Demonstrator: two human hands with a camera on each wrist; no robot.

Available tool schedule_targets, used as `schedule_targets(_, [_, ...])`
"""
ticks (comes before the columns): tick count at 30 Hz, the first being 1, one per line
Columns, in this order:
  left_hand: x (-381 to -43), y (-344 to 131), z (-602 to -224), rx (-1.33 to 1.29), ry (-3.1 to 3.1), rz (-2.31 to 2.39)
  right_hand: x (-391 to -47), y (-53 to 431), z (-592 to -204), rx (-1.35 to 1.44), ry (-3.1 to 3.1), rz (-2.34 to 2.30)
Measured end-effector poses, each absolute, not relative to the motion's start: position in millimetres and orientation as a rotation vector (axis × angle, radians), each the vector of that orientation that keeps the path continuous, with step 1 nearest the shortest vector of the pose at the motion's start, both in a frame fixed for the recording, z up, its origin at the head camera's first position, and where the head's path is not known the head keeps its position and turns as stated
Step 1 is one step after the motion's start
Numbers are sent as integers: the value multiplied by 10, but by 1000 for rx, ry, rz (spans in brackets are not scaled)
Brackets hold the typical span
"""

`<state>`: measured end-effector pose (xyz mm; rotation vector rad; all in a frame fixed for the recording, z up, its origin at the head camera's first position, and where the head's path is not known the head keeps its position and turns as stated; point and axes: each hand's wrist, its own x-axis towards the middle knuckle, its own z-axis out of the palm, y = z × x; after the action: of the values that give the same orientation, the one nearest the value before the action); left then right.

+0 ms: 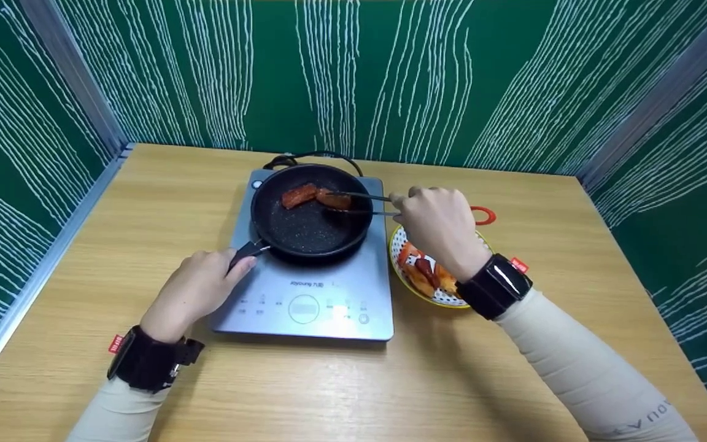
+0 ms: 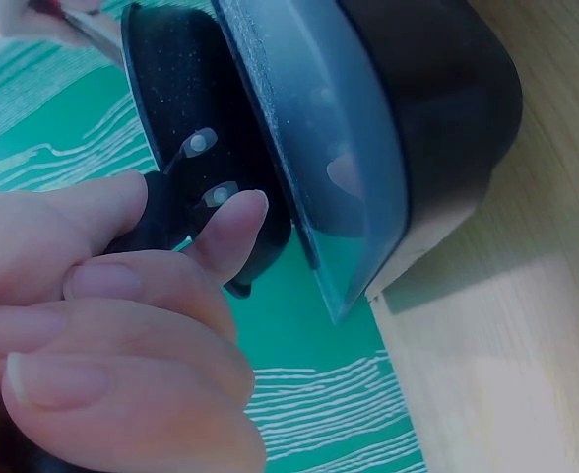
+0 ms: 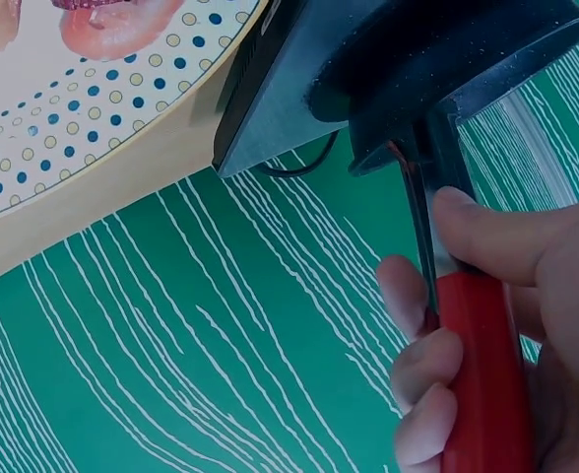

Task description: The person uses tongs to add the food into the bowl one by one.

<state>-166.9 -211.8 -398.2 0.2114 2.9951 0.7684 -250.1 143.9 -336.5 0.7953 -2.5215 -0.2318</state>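
A black pan [image 1: 310, 228] sits on a grey induction cooktop [image 1: 304, 301] with two reddish meat strips in it [image 1: 299, 195] [image 1: 334, 199]. My left hand [image 1: 197, 288] grips the pan handle [image 1: 244, 253]; in the left wrist view its fingers [image 2: 122, 345] curl round that handle [image 2: 161, 222]. My right hand [image 1: 436, 224] holds metal tongs [image 1: 363, 204] whose tips close on the right meat strip. The right wrist view shows the tongs' red handle [image 3: 482, 394] in my right hand [image 3: 555, 256], reaching under the pan rim [image 3: 447, 49].
A dotted plate [image 1: 393, 250] with several more meat pieces [image 1: 427, 273] stands right of the cooktop, partly hidden by my right wrist. The wooden table [image 1: 145, 202] is walled by green patterned panels on three sides. The cooktop's black cable [image 1: 316, 156] loops behind the pan.
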Motion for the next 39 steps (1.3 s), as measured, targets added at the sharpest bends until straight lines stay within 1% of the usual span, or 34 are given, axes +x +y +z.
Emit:
schedule_targets(4, [-1667,-2117,-3989,200,2986,771,-2451,1530,-3354,799,-2514,-157])
schedule_targets(8, [-1676,-2117,-3990,201,2992,759,-2356,1729,-3305,772,-2495,-38])
schedule_targets(16, [-1683,-2133,-3986,191,2983,764,-2138,2377,-3231,710,-2551,116])
schedule_targets(25, [-1671,-2142,-3993,201,3005,753,-2011,2967,-3342,581,-2717,201])
schedule_targets(33, [-1686,-2126,-3999,200,3004,742,-1985,3229,-3489,481,-2811,321])
schedule_targets(39, [-1690,-2131,-4005,195,3001,744,-1975,3281,-3541,484,-2850,360])
